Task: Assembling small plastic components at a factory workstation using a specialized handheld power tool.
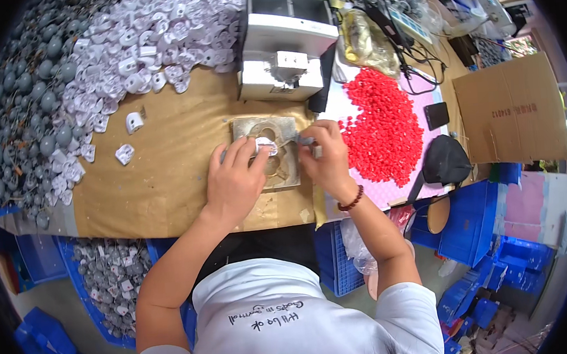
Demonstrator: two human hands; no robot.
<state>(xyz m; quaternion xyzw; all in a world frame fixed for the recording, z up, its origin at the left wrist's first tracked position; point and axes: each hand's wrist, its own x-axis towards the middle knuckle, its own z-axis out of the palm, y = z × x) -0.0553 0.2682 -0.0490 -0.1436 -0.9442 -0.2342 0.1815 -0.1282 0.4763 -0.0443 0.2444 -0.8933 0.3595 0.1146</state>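
My left hand (231, 184) is closed with its fingertips on a white plastic housing (266, 144), over a metal fixture plate (290, 178) with a rounded recess. To the plate's right, my right hand (326, 157) pinches a small grey part (305, 140); its full shape is hidden by the fingers. Two loose white housings, one upright (134, 122) and one lower down (125, 154), lie on the brown table covering left of my hands.
A large heap of white housings (149, 41) and grey balls with wires (45, 101) fills the left. Beyond the plate stands a grey-white machine (290, 41). Small red parts (382, 130) are piled at right, near a black cap-like item (446, 159) and a cardboard box (512, 108).
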